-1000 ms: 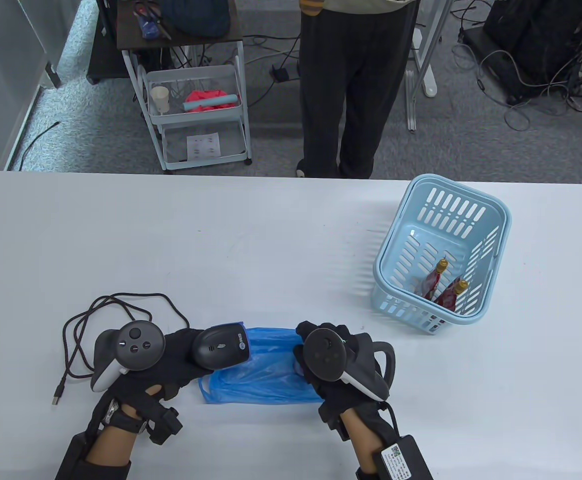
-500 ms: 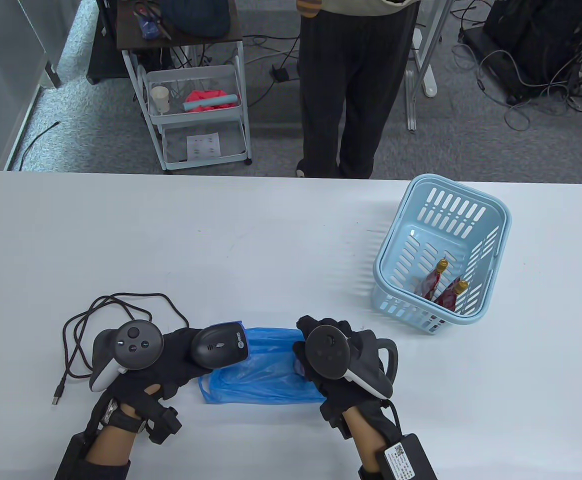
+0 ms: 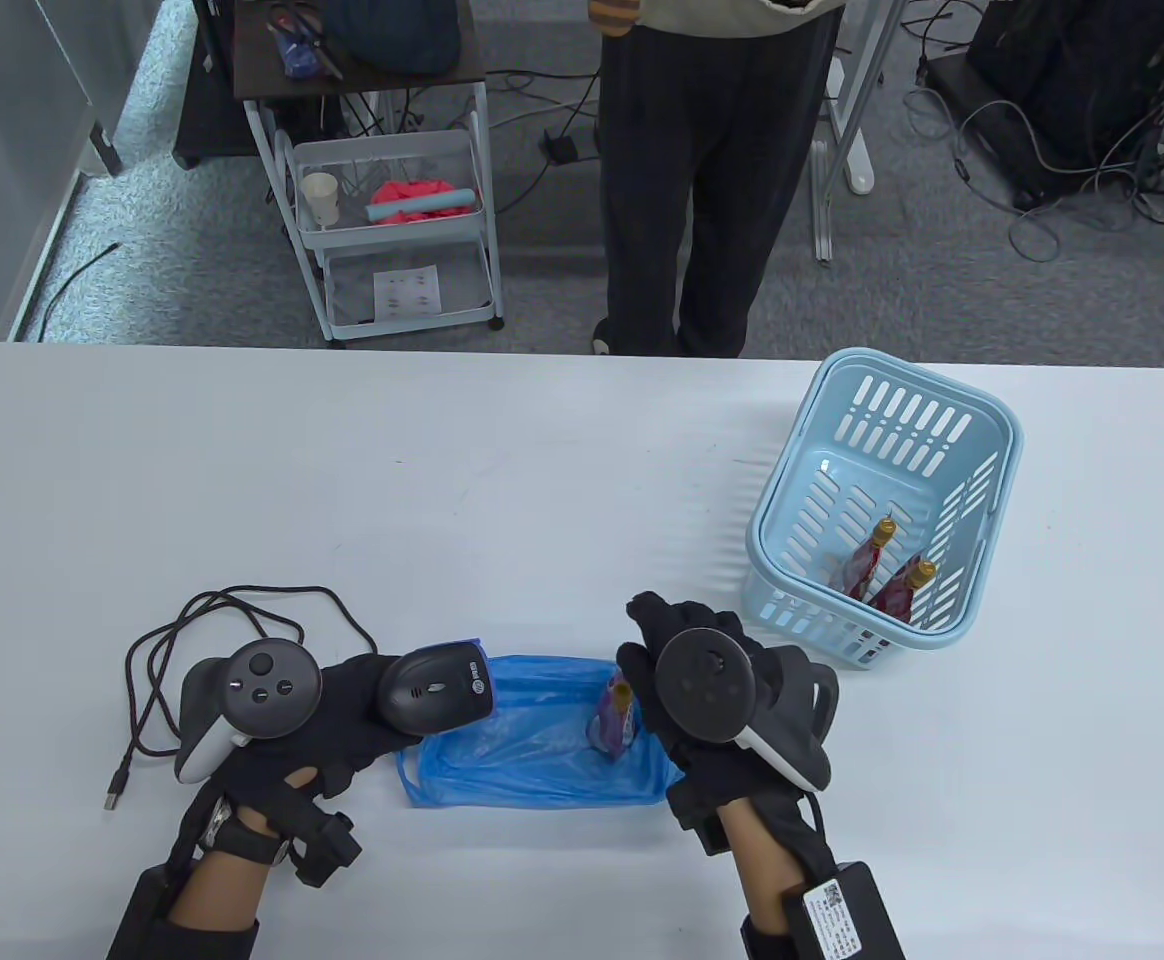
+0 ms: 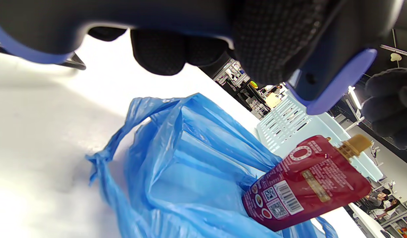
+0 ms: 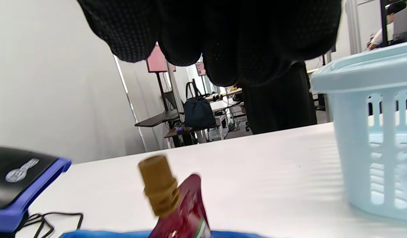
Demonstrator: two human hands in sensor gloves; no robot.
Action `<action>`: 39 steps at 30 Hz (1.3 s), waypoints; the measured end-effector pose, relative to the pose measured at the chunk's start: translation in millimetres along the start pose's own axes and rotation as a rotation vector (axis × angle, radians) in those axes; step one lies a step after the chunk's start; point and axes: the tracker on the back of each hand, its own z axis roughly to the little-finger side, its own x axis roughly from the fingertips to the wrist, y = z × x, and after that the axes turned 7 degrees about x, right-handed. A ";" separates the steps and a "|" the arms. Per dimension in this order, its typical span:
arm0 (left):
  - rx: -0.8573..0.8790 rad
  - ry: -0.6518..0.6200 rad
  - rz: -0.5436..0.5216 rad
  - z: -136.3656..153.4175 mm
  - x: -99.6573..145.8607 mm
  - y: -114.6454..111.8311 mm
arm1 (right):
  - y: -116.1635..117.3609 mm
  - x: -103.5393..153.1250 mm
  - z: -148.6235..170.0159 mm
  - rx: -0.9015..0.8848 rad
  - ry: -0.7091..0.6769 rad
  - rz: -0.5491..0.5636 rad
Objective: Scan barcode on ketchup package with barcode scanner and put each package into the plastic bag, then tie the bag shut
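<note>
At the near edge of the white table (image 3: 542, 470) the left hand (image 3: 337, 705) grips the barcode scanner (image 3: 439, 692), with the fingers wrapped around its dark body. The head of the scanner with its blue rim points to the right, over the left end of the plastic bag (image 3: 532, 745). The black cable (image 3: 212, 640) of the scanner lies in loops on the table to the left, behind this hand.

The blue plastic bag lies flat between the two hands. One ketchup package (image 3: 615, 715) rests on the right part of the bag, with its gold cap pointing away from the person. In the left wrist view the package (image 4: 306, 185) lies with the barcode and the codes facing up, at the mouth of the bag (image 4: 190, 158); whether it is inside or only on top of the bag I cannot tell.

The right hand (image 3: 707, 690) hovers just to the right of the package, not touching it. In the right wrist view its fingers (image 5: 223, 43) hang loosely curled above the cap and hold nothing.

Further back on the right stands the light blue basket (image 3: 982, 480), with two more ketchup packages (image 3: 882, 580) leaning inside it. Beyond the far edge of the table a person in dark trousers (image 3: 702, 200) stands, and to the left there is a white trolley (image 3: 392, 230).
</note>
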 end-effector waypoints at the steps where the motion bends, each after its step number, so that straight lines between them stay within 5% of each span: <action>1: 0.000 0.000 0.000 0.0 0.0 0.0 | -5.0 -0.3 2.9 -0.002 0.011 0.016; 16: 0.014 0.012 -0.014 2.9 1.1 4.3 | -61.3 -19.1 71.1 0.042 0.299 0.064; 28: 0.015 0.027 -0.021 5.1 1.5 6.9 | -46.8 -39.0 123.8 0.115 0.526 -0.063; 39: 0.012 0.048 -0.032 8.4 1.7 11.0 | -29.8 -73.9 139.3 0.170 0.610 -0.152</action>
